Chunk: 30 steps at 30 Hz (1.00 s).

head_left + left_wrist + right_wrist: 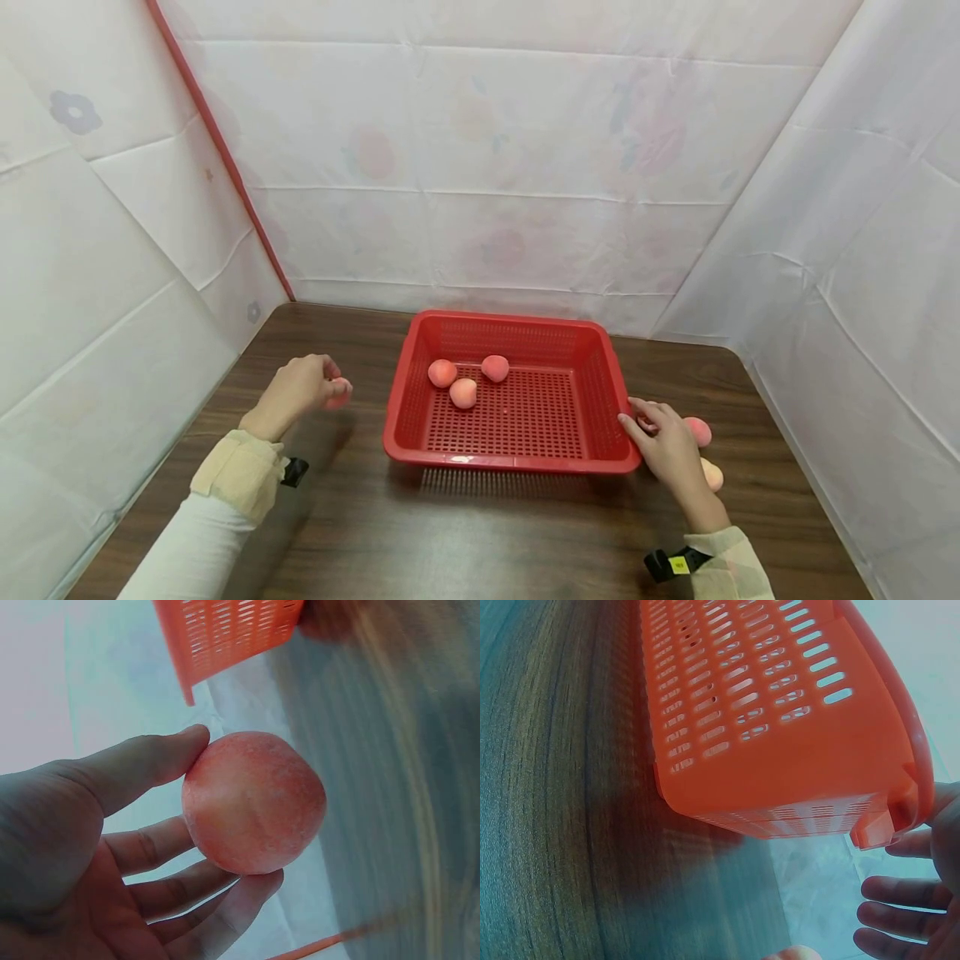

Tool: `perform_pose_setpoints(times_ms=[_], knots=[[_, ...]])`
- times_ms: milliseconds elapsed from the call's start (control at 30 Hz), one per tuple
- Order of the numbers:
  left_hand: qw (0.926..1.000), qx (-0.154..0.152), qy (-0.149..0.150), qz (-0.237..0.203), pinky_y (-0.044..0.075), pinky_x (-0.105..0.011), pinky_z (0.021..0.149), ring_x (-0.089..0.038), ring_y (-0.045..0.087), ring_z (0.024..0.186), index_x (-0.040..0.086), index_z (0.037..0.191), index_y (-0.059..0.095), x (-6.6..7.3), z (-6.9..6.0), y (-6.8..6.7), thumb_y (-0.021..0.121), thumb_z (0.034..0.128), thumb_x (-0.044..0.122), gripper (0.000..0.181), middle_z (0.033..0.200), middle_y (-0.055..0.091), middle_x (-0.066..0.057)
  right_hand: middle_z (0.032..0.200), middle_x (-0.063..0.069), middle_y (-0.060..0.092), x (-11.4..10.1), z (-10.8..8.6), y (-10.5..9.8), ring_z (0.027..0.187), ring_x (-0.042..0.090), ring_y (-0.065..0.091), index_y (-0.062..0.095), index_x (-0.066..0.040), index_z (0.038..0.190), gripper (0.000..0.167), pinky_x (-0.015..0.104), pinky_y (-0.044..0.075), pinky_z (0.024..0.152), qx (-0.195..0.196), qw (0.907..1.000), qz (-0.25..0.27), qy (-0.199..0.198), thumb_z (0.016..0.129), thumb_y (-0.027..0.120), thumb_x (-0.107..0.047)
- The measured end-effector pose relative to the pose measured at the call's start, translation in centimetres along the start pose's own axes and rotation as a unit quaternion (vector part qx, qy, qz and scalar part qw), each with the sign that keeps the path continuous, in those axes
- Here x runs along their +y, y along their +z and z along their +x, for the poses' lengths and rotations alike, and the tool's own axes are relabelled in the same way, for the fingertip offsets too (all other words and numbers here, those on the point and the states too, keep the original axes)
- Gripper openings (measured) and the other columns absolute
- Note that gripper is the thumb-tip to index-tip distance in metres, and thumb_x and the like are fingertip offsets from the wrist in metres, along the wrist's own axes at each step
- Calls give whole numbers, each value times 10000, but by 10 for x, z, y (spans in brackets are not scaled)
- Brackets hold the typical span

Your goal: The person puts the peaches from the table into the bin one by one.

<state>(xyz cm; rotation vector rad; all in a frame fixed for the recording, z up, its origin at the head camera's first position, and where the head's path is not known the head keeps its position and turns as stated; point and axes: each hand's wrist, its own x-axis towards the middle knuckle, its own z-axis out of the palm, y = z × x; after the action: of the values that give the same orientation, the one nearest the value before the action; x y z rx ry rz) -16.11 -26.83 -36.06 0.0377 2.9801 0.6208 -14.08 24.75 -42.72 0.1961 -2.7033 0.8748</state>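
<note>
My left hand [300,390] pinches a pink peach [255,802] between thumb and fingertips, above the table to the left of the red plastic basket [510,464]. On the basket's other side, my right hand [667,442] holds the right rim near the front corner, thumb over the edge. In the right wrist view its other fingers [900,919] reach out loosely beside the basket handle. Three peaches lie inside: a left one [442,373], a front one [463,393] and a back one [495,368].
Beyond my right hand, a pink peach [699,431] and a yellowish peach [712,474] lie on the brown wood-grain table [480,542], partly hidden by the hand. White cloth walls [495,167] close off the back and both sides.
</note>
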Motion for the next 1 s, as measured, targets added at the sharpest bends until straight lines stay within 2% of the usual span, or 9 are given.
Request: perform_pose_setpoints(times_ms=[167, 433, 733, 1000], knots=[[9996, 265, 132, -29, 463, -447, 616, -237, 590, 661, 39, 842, 666, 7, 5, -5, 714, 844, 268, 235, 698, 630, -28, 1028, 155, 640, 0, 0, -1, 900, 310, 590, 674, -23, 1163, 394, 466, 488, 742, 15, 10000, 12, -6, 866, 710, -280], [9986, 451, 227, -180, 460, -425, 612, -207, 585, 632, 43, 861, 679, 22, 10, -13, 714, 844, 250, 210, 659, 635, 19, 1045, 166, 637, 0, 1, 0, 914, 317, 590, 668, -21, 1170, 394, 478, 486, 759, -27, 10000, 19, 5, 871, 706, -274], [9960, 762, 263, -393, 454, -450, 687, -246, 612, 731, 40, 911, 680, 33, 15, -27, 720, 839, 254, 229, 780, 663, -44, 1040, 156, 640, -1, 1, 0, 911, 304, 594, 672, -23, 1162, 387, 462, 486, 761, -21, 10000, 37, 41, 867, 712, -270], [9931, 970, 374, -549, 461, -459, 738, -294, 618, 809, 14, 957, 667, 43, 22, -29, 723, 846, 297, 309, 866, 674, -109, 1042, 161, 639, -1, 0, 0, 897, 302, 588, 668, -23, 1169, 393, 453, 483, 754, -53, 10000, 30, 71, 871, 707, -276]])
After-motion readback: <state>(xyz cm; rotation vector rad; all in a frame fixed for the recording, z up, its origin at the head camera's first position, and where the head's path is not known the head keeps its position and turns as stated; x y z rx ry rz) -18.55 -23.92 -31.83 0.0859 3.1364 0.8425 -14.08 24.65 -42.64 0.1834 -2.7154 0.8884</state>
